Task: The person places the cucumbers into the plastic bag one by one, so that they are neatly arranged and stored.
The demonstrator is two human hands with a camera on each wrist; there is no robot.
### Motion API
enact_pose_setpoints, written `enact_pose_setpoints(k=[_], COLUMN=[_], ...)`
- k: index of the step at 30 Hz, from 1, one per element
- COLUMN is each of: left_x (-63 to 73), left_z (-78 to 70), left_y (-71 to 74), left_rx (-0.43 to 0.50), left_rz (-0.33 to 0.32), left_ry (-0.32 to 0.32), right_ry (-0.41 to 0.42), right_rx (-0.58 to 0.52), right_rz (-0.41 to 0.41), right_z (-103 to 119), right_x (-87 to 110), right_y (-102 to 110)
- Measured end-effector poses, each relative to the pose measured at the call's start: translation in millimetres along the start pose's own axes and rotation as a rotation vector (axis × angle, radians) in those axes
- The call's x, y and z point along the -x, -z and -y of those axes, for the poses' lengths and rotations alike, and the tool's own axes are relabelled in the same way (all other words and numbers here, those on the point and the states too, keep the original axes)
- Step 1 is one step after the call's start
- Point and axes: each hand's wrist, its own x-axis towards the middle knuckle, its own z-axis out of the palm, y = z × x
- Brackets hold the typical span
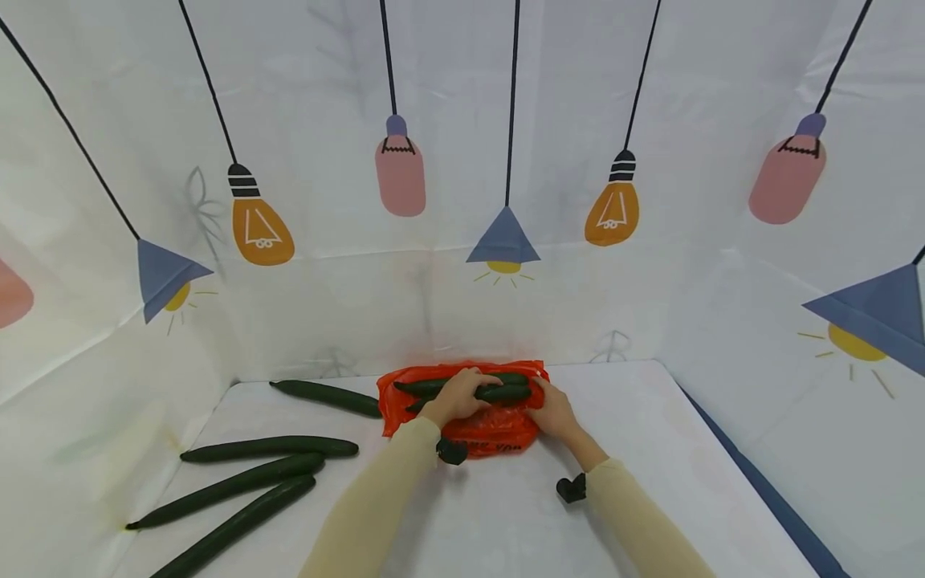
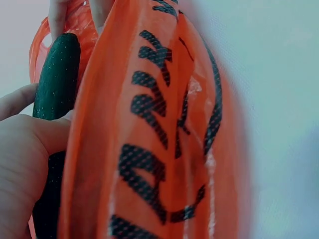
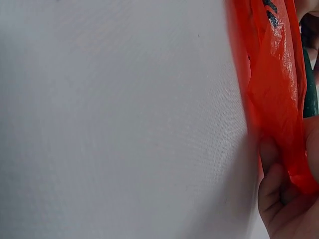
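A red plastic bag (image 1: pixel 499 440) with black lettering lies at the far middle of the table, its mouth spread. Inside its opening, my left hand (image 1: pixel 459 395) grips a dark green cucumber (image 1: pixel 511 393), with thumb and fingers around it. The same cucumber (image 2: pixel 57 79) shows speckled skin in the left wrist view, beside the bag's wall. Another cucumber (image 1: pixel 415 388) lies behind it in the bag. My right hand (image 1: pixel 555 413) pinches the bag's right edge; in the right wrist view its fingers (image 3: pixel 271 186) fold around the red plastic. The bag's lower inside is hidden.
Left of the bag, a cucumber (image 1: pixel 325 395) lies with its right end against the plastic. Nearer, three more cucumbers, including an upper one (image 1: pixel 270 449) and a lower one (image 1: pixel 238 526), spread across the table's left side. White printed sheets (image 1: pixel 347 305) enclose the white table (image 1: pixel 636 449).
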Motion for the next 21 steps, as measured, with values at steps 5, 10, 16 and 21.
enact_pose_setpoints(k=[5,10,16,21], left_x=[0.1,0.9,3.0,2.5], left_z=[4.6,10.6,11.6,11.3], left_y=[-5.2,-7.0,-10.1,-13.6], left_rx=[-0.004,-0.023,0.08,0.088], left_rz=[-0.046,-0.099,-0.15,-0.14], left_ry=[-0.011,-0.03,-0.007,0.009], right_ry=[-0.031,-0.03,-0.007,-0.008], right_rx=[0.0,-0.014,-0.02,-0.011], right_rz=[0.006,0.014,-0.01,-0.012], right_z=[2,2,-1,-6], right_x=[0.2,-1.4,0.0,1.6], right_y=[-1,-4,-5,-5])
